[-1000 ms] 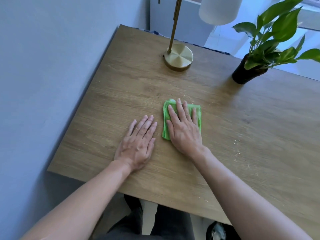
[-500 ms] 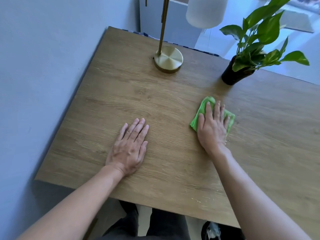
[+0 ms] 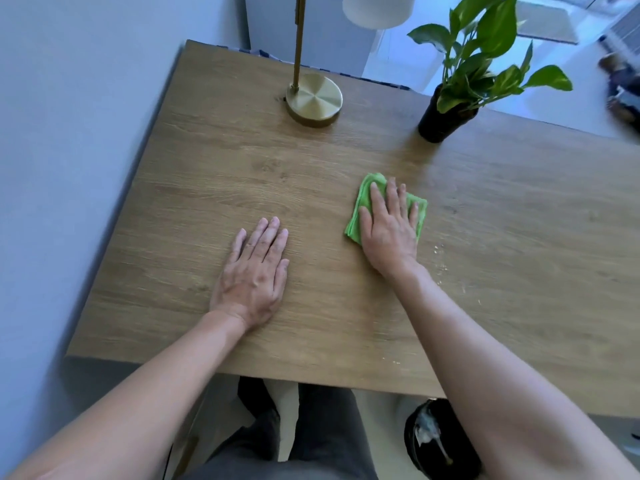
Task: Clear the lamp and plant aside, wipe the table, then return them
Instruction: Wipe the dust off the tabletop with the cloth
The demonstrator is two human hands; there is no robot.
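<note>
Right hand (image 3: 389, 233) flat on green cloth (image 3: 360, 206), fingers (image 3: 377, 199) spread and pressing, nothing clenched.
Left hand (image 3: 252, 271) palm-down, fingers extended, bare on wooden bench (image 3: 519, 271); pale crumbs (image 3: 440, 258) just right of cloth; brass lamp (image 3: 313, 98) and potted plant (image 3: 446, 116) upright by far edge.

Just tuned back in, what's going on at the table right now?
A person is wiping the wooden table. The right hand presses flat on a folded green cloth, while the left hand rests flat on bare wood. The lamp and the potted plant stand along the far edge. Pale crumbs lie just right of the cloth.
</note>
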